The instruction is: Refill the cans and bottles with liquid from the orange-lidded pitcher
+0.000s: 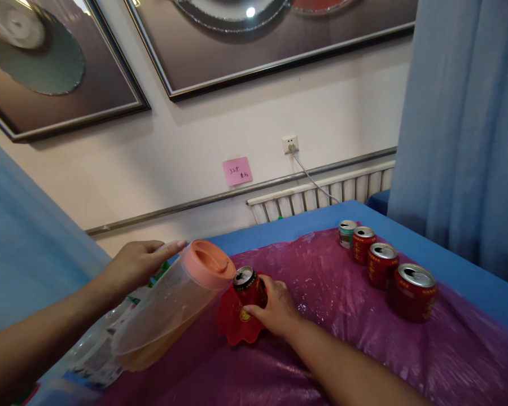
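Note:
My left hand [141, 262] is closed on a clear plastic pitcher [161, 316], probably by its handle, which is hidden. The pitcher has an orange lid [211, 262] and tilts to the right, with brownish liquid lying along its lower side. Its lid reaches the rim of a red drink can [249, 290]. My right hand [277, 304] grips that can between thumb and fingers, and the can leans slightly left. Under and around the can is a red scalloped dish [237, 330]. No stream of liquid can be made out.
Several opened cans stand in a slanting row at the right, among them a green can [346, 234] and a wide red can [415, 296]. Purple plastic sheeting [322, 349] covers the blue table [465, 254]. Clear containers [95, 349] crowd the left. A radiator [322, 194] lines the wall.

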`<state>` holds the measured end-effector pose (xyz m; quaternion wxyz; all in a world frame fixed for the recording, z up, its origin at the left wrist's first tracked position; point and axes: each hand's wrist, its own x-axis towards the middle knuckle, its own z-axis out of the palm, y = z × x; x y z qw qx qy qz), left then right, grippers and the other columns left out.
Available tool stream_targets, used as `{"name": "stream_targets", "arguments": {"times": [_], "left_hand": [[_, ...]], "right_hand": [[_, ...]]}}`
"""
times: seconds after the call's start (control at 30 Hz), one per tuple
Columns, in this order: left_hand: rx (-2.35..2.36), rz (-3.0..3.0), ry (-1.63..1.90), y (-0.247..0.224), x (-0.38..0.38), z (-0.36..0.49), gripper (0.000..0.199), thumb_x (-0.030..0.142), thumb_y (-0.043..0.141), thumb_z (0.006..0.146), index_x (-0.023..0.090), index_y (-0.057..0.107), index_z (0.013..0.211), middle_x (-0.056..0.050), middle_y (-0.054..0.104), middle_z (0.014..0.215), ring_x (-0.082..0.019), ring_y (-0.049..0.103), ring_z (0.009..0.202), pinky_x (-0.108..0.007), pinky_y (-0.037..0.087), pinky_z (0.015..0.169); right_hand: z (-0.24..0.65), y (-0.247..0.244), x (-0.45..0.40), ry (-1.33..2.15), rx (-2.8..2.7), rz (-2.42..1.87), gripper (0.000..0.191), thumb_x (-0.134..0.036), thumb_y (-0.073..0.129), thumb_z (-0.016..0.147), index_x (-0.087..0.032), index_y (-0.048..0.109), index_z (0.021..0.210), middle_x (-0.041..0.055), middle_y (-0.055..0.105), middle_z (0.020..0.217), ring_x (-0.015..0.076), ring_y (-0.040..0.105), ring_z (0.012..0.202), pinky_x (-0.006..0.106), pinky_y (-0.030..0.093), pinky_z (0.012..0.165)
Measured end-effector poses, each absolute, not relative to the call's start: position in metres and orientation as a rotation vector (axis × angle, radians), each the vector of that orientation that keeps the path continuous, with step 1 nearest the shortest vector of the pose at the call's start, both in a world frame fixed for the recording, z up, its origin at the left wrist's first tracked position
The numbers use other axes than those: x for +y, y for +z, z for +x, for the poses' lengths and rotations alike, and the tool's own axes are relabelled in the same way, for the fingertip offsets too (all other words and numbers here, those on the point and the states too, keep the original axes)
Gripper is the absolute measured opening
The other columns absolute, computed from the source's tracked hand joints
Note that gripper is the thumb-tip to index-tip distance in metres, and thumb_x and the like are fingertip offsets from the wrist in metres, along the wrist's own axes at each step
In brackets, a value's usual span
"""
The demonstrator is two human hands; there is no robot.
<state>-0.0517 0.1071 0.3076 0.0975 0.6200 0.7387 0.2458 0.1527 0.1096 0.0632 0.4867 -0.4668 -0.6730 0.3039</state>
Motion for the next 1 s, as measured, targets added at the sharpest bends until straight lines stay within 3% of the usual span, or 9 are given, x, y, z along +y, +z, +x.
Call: {"name": "stream_targets", "arguments": {"times": [1.0], "left_hand": [[2.256,1.829,0.728,0.3083,0.1024,-0.0477,0.054,0.067,0.066,0.065,0.024,0.040,0.045,0.003,0.033,0.043,-0.012,0.031,0.040,-0.028,0.022,0.041]], "right_hand": [[0.1525,0.0618,0.1087,0.731,-1.644,-1.147,0.063,-0.031,0.084,0.068,-0.023,0.059,0.126,0.0069,0.070,0.118,0.0290,0.063,0.109,0.041,0.046,0.097]]}}
